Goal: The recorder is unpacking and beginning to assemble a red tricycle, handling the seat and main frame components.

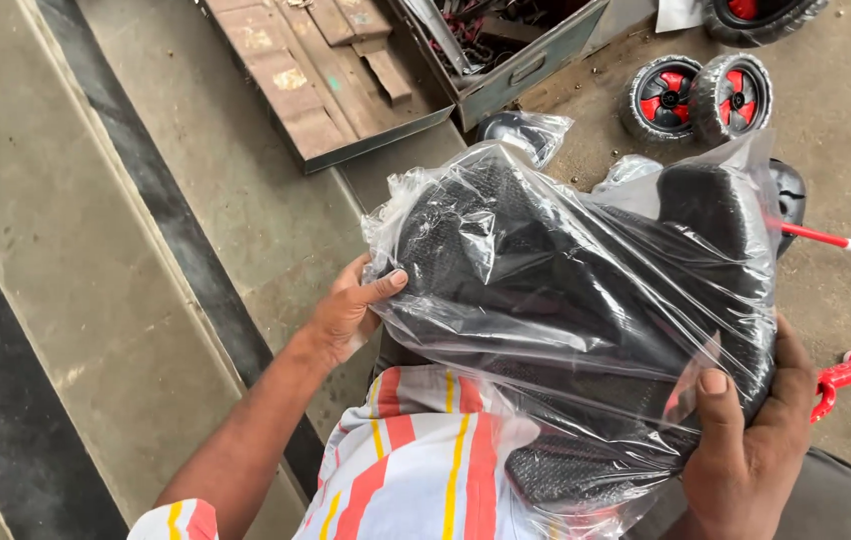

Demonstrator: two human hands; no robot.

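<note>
Head view looks down on both my forearms, raised over my lap. Nearest, my right hand (pixel 746 445) cups the lower end of the clear plastic bag (pixel 586 300), its grip clenched on the film, thumb pressed flat on top. My left hand (pixel 351 310) grasps the bag's opposite edge, thumb over the plastic. Between them, inside the bag, sits the black moulded seat (pixel 506 260). Farther off on the floor lie two red-and-black wheels (pixel 701 97) and an open metal toolbox (pixel 506 60).

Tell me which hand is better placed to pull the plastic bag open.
Probably the left hand: it grips the clear plastic bag's loose, bunched end, while the right hand supports the black part's weight underneath.
</note>
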